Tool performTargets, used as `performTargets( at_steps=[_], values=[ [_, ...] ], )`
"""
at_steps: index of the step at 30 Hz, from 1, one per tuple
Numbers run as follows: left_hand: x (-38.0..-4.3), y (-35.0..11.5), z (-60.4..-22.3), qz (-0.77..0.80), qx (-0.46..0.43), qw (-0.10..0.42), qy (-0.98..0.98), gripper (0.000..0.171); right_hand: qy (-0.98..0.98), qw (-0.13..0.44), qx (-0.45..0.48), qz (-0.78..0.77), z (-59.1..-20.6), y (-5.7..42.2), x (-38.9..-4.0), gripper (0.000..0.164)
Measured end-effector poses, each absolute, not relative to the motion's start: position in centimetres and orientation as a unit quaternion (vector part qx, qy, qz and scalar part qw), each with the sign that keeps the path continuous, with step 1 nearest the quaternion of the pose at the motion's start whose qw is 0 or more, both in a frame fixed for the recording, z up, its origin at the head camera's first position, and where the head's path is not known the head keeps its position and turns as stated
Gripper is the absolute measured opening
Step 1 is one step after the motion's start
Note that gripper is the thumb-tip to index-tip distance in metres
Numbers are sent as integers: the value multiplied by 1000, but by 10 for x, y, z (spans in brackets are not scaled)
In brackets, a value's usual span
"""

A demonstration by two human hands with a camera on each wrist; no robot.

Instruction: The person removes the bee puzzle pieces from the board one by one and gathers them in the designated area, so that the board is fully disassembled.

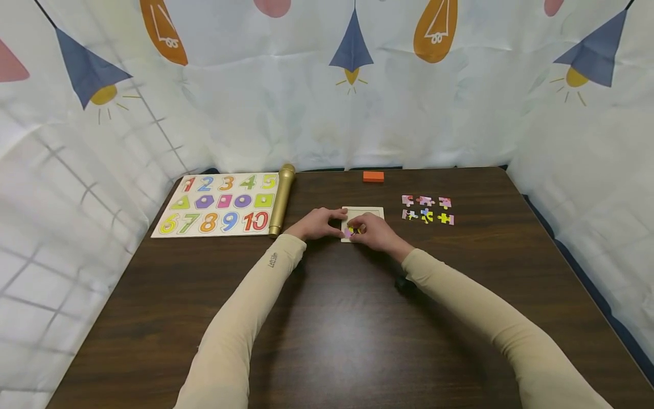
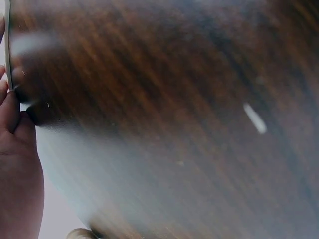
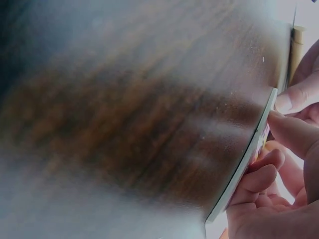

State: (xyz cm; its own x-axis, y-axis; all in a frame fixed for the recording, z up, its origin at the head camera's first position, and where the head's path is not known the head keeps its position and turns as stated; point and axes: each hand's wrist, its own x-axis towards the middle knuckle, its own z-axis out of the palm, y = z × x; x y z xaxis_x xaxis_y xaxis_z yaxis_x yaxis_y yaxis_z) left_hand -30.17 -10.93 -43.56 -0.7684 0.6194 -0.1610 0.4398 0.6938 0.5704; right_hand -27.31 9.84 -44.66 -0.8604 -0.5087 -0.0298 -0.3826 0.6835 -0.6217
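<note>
"Big dark wood-grain table (image 1: 337,318) today! Far left, the number-and-shape puzzle board (image 1: 214,193), gold microphone (image 1: 282,200) along its right edge."

"Hands?"

"Left hand (image 1: 319,223), thumb and forefinger apart at the left edge of the small jigsaw tray (image 1: 365,209)! Right hand (image 1: 379,232) curls over that tray; pinching or pressing, I can't tell."

"Beyond it, an orange block (image 1: 373,177)."

"And jigsaw pieces (image 1: 425,200): purple-and-yellow at the right fingertips, six loose to the right, two rows of three!"

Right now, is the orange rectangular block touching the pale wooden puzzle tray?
Apart. The head view shows dark brown tabletop plainly between the orange rectangular block and the pale wooden puzzle tray.
</note>
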Motion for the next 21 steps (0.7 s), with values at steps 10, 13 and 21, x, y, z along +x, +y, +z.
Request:
performTargets(
  at_steps=[10, 13, 21],
  values=[
    [-301, -109, -435, 254, 293, 173, 905, 56, 910, 115, -250, -309, -445, 98, -273, 33],
    [-301, -109, -435, 255, 291, 174, 905, 56, 908, 117, -258, -309, -445, 98, -273, 31],
    [-302, -109, -436, 254, 292, 172, 906, 56, 908, 126, -255, -309, -443, 98, -274, 30]
  ],
)
